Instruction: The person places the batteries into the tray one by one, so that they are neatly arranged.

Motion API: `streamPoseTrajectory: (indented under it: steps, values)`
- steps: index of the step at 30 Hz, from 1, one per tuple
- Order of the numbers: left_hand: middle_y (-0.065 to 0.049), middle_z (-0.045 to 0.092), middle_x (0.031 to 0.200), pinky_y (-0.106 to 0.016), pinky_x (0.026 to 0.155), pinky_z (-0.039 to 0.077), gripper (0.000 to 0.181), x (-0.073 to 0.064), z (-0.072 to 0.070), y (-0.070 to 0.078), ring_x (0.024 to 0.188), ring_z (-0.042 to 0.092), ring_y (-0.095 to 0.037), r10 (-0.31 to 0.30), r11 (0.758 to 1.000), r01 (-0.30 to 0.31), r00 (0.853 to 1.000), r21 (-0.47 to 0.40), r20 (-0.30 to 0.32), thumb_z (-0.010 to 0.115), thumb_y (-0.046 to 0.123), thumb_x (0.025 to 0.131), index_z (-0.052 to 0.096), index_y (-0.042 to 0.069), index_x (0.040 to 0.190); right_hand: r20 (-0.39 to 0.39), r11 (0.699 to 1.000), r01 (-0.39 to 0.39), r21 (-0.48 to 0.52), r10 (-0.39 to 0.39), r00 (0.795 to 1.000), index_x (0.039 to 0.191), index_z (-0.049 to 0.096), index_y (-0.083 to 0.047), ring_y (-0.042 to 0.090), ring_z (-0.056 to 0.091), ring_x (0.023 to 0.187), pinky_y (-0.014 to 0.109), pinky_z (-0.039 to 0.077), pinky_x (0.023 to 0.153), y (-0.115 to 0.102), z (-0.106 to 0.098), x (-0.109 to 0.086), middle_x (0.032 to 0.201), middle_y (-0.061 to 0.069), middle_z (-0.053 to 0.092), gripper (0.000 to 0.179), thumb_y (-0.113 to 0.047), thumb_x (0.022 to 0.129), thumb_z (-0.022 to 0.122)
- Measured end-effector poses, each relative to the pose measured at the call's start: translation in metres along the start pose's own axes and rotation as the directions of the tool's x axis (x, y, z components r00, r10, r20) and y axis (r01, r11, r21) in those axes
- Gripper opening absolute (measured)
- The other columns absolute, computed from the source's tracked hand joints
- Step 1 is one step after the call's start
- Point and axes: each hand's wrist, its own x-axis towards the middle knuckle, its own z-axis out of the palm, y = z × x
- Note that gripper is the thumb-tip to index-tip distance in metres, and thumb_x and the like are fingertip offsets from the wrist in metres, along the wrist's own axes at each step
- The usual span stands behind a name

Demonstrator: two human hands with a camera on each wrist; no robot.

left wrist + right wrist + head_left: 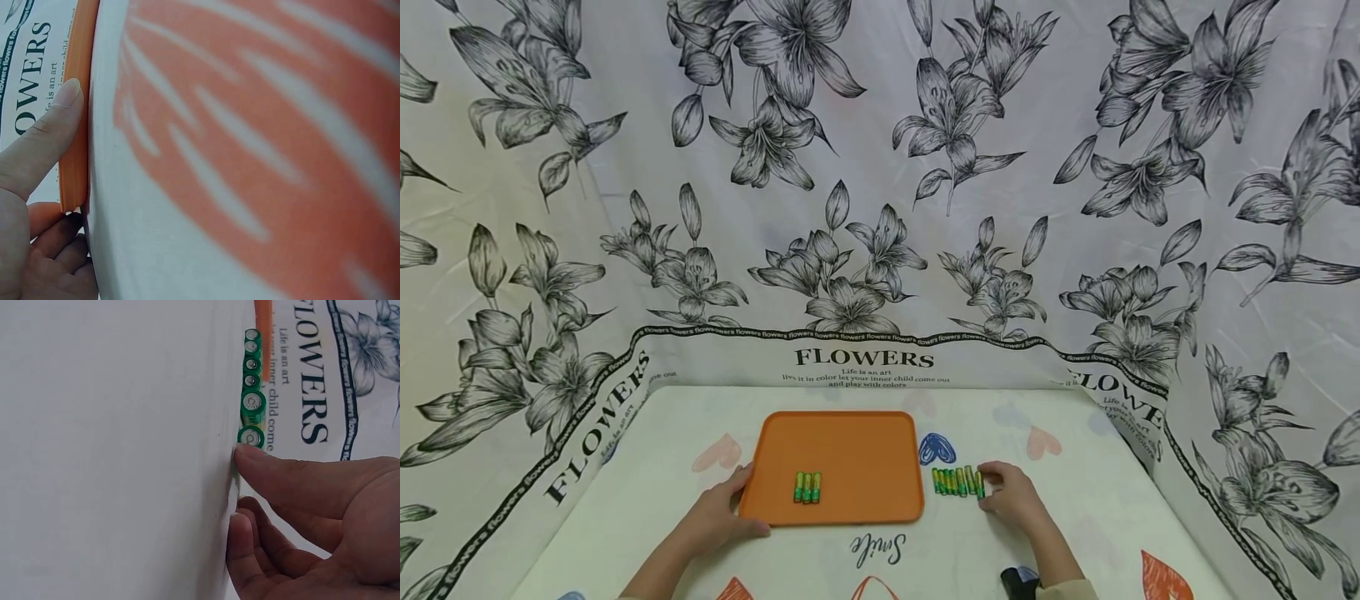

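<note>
An orange tray (pixel 865 458) lies on the table, and three green-and-yellow batteries (pixel 807 487) stand side by side in its front left part. My left hand (pixel 718 512) grips the tray's near left corner, thumb along the front edge, fingers at the left side. In the left wrist view the thumb (pixel 56 125) presses the tray rim (pixel 74 169). Right of the tray is a row of several more batteries (pixel 951 482). My right hand (pixel 1011 493) pinches the rightmost battery (pixel 251 437) between thumb and fingers; the fingers' contact is partly hidden.
A white tablecloth (pixel 820 567) with printed hearts covers the table. Flower-printed curtains (pixel 880 192) close in the back and both sides. A dark object (pixel 1017 583) sits by the right wrist at the front edge of the view.
</note>
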Motion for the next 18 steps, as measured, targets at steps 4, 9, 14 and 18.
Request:
streamPoseTrajectory:
  steps: [4,9,14,18]
  values:
    - [-0.026,0.028,0.161,-0.066,0.117,0.026,0.129,0.0,0.001,-0.001,0.149,0.025,-0.048,0.003,1.0,-0.003,1.0,-0.003,-0.001,0.094,0.054,0.057,0.031,0.003,0.157,-0.022,0.996,-0.015,0.086,0.017,1.0,0.125,0.066,0.0,0.032,0.067,0.107,0.049,0.056,0.091,-0.001,-0.002,-0.001,0.116,0.015,0.07,0.059,0.005,0.069,0.084]
    - [-0.026,0.028,0.161,-0.066,0.116,0.026,0.129,0.0,0.001,0.0,0.148,0.026,-0.049,0.003,1.0,-0.003,1.0,-0.006,-0.005,0.094,0.055,0.056,0.032,0.003,0.157,-0.071,0.968,-0.011,0.252,0.03,0.997,0.128,0.063,0.0,0.032,0.07,0.109,0.041,0.06,0.087,-0.001,-0.004,-0.001,0.121,0.016,0.07,0.055,0.005,0.076,0.08]
    - [-0.027,0.027,0.161,-0.067,0.116,0.027,0.129,0.0,0.001,-0.001,0.148,0.025,-0.049,0.004,1.0,-0.004,1.0,-0.003,0.001,0.093,0.055,0.057,0.031,0.004,0.158,-0.069,0.943,-0.01,0.334,0.035,0.997,0.131,0.062,-0.001,0.028,0.07,0.107,0.035,0.061,0.082,-0.007,-0.004,-0.001,0.121,0.015,0.07,0.056,0.004,0.078,0.081]
    - [-0.028,0.027,0.161,-0.067,0.116,0.027,0.129,0.001,0.001,-0.002,0.148,0.025,-0.05,0.009,1.0,-0.009,1.0,-0.003,0.001,0.093,0.055,0.057,0.031,0.003,0.157,-0.06,0.935,-0.017,0.353,0.041,0.997,0.131,0.063,-0.002,0.027,0.069,0.107,0.034,0.062,0.081,-0.015,-0.004,-0.001,0.122,0.014,0.07,0.055,0.005,0.078,0.08]
